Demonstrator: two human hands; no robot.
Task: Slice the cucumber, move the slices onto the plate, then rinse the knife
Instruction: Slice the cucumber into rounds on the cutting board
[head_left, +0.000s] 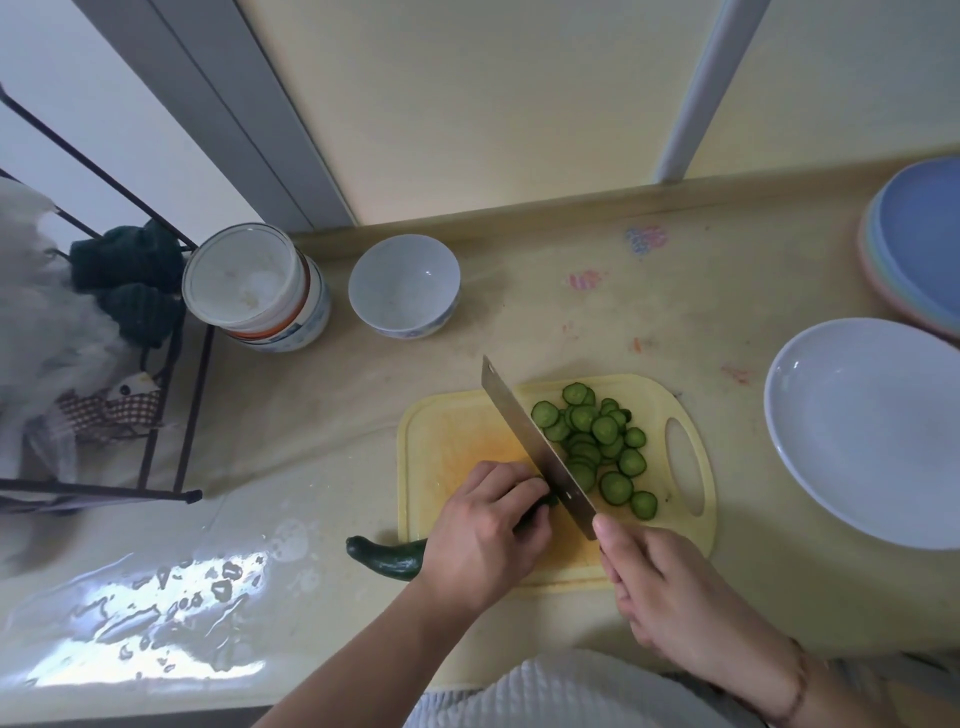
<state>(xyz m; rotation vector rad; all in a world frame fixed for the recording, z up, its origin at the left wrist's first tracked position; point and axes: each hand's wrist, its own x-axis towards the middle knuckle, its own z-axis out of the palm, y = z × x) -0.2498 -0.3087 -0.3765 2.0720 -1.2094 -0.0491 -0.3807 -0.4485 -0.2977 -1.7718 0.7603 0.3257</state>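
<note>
Counter (311, 415), pale yellow, carrying all items. Plate (862, 436), white, at right, well apart from the board. Board (441, 431), yellow, near the front edge. Left hand (488, 535), fingers curled over the cucumber (387, 556), pressing it to the board; its dark end overhangs the board's left edge. Right hand (670, 587), wrapped round the handle of the knife (535, 447), blade edge down beside the left fingertips. Slices (597, 447), heaped right of the blade. Bowl (404, 283), white, behind.
</note>
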